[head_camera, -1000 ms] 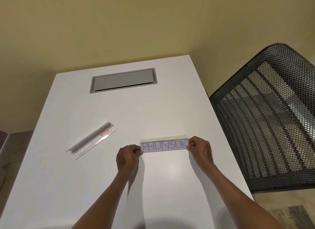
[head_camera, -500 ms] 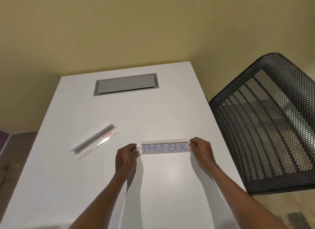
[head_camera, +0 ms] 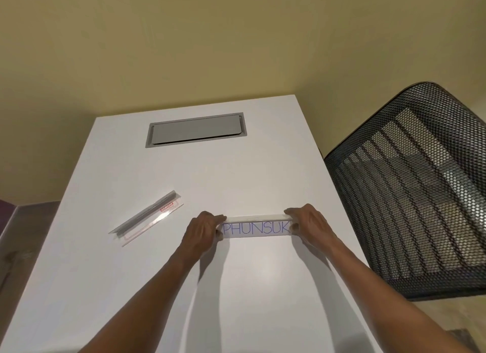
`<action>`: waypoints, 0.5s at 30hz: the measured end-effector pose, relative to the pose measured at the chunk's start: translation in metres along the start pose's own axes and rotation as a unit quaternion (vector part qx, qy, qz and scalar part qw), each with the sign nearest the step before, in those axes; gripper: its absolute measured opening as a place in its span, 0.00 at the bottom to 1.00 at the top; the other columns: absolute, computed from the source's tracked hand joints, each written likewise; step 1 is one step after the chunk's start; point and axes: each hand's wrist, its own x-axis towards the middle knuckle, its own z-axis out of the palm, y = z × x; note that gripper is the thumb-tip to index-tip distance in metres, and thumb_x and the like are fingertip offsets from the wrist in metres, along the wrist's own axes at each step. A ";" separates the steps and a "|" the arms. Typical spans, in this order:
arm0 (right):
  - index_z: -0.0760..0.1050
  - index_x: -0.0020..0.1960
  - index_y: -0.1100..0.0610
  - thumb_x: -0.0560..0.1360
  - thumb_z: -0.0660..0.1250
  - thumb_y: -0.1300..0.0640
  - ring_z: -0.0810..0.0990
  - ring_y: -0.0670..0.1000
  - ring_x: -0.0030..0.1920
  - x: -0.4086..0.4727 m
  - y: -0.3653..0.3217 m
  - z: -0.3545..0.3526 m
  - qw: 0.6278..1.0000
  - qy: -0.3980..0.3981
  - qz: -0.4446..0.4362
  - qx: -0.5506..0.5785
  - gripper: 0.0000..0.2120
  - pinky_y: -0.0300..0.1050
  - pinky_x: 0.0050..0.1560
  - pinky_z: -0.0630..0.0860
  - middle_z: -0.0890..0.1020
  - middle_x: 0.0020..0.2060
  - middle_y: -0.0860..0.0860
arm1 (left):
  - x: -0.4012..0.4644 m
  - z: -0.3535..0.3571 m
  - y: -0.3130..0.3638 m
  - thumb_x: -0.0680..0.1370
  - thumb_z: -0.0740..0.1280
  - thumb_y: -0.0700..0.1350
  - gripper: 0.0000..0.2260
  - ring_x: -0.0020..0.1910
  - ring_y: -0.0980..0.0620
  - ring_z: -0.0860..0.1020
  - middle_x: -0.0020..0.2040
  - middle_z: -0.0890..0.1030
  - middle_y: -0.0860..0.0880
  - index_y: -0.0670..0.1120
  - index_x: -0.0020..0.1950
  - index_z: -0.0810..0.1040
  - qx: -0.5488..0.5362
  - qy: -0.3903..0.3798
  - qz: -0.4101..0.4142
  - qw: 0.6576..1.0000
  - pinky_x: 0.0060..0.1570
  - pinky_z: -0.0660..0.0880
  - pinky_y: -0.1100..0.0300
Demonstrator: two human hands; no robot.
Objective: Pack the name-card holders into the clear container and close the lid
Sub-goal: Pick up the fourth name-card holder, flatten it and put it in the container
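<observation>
A clear name-card holder with a white card reading PHUNSUK in blue stands on the white table, a little right of centre. My left hand grips its left end and my right hand grips its right end, fingers curled over the top edge. A flat clear plastic container with a red label lies at an angle to the left, well apart from both hands. Whether its lid is open I cannot tell.
A grey cable-access flap is set into the far part of the table. A black mesh chair back stands close against the table's right edge. A beige wall rises behind.
Both hands keep their hold on the holder's ends. The fingers now reach over its top edge, and the holder's top strip shows more. The camera has tilted up slightly.
</observation>
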 end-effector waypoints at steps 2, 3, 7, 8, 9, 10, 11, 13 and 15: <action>0.74 0.62 0.47 0.71 0.65 0.58 0.72 0.56 0.53 0.001 0.000 0.001 1.000 -0.009 0.012 0.007 0.20 0.48 0.53 0.71 0.74 0.47 0.53 | 0.002 -0.001 0.001 0.71 0.72 0.38 0.20 0.55 0.41 0.78 0.51 0.81 0.38 0.43 0.62 0.79 0.003 -0.004 -0.004 1.000 0.50 0.75 0.48; 0.74 0.63 0.48 0.71 0.65 0.59 0.73 0.56 0.55 0.001 0.002 0.002 1.000 -0.003 0.011 0.013 0.20 0.48 0.55 0.71 0.75 0.49 0.54 | 0.003 0.000 0.001 0.72 0.71 0.38 0.19 0.56 0.42 0.78 0.52 0.80 0.38 0.44 0.63 0.78 0.003 -0.008 -0.006 1.000 0.51 0.75 0.49; 0.76 0.62 0.54 0.72 0.66 0.61 0.74 0.56 0.55 0.000 0.000 0.005 1.000 0.016 -0.016 0.006 0.19 0.50 0.55 0.72 0.78 0.48 0.56 | 0.005 0.000 0.000 0.72 0.71 0.38 0.18 0.55 0.42 0.79 0.51 0.81 0.38 0.43 0.62 0.79 0.010 -0.004 0.002 1.000 0.48 0.76 0.50; 0.76 0.60 0.55 0.71 0.66 0.61 0.74 0.56 0.54 0.001 -0.001 0.005 1.000 0.014 -0.014 0.004 0.17 0.50 0.53 0.72 0.79 0.47 0.56 | 0.005 0.000 -0.001 0.71 0.72 0.37 0.18 0.53 0.42 0.80 0.50 0.81 0.37 0.42 0.61 0.80 0.008 -0.001 0.008 1.000 0.47 0.77 0.50; 0.77 0.57 0.54 0.71 0.66 0.60 0.74 0.57 0.53 0.002 -0.001 0.006 1.000 0.015 -0.009 0.010 0.15 0.50 0.52 0.72 0.78 0.45 0.56 | 0.005 0.000 -0.001 0.70 0.73 0.36 0.17 0.52 0.41 0.80 0.49 0.81 0.37 0.42 0.59 0.81 0.009 -0.001 0.012 1.000 0.46 0.77 0.50; 0.77 0.55 0.52 0.71 0.66 0.59 0.74 0.56 0.52 0.002 -0.002 0.005 1.000 0.009 0.007 0.018 0.14 0.49 0.50 0.72 0.78 0.44 0.54 | 0.006 0.000 -0.002 0.70 0.73 0.36 0.17 0.51 0.41 0.81 0.48 0.82 0.37 0.41 0.58 0.81 0.011 -0.002 0.015 1.000 0.46 0.78 0.49; 0.77 0.55 0.49 0.71 0.66 0.58 0.74 0.54 0.51 0.003 -0.002 0.005 0.999 0.005 0.017 0.035 0.13 0.47 0.48 0.71 0.77 0.43 0.52 | 0.007 -0.001 -0.003 0.70 0.73 0.35 0.17 0.51 0.40 0.81 0.47 0.82 0.36 0.40 0.58 0.82 0.015 -0.004 0.014 1.000 0.45 0.78 0.49; 0.76 0.54 0.44 0.72 0.66 0.56 0.73 0.52 0.49 0.004 -0.001 0.005 0.998 0.000 0.025 0.059 0.13 0.45 0.47 0.68 0.75 0.39 0.46 | 0.010 0.000 -0.003 0.72 0.71 0.36 0.16 0.52 0.41 0.80 0.49 0.82 0.37 0.41 0.60 0.81 0.021 -0.006 0.013 1.000 0.47 0.77 0.51; 0.75 0.54 0.43 0.73 0.66 0.56 0.73 0.50 0.48 0.003 0.001 0.005 0.998 -0.002 0.019 0.067 0.13 0.43 0.45 0.67 0.74 0.38 0.45 | 0.013 -0.001 -0.004 0.74 0.68 0.39 0.17 0.55 0.43 0.78 0.53 0.80 0.40 0.44 0.63 0.79 0.025 -0.031 -0.014 0.999 0.52 0.75 0.52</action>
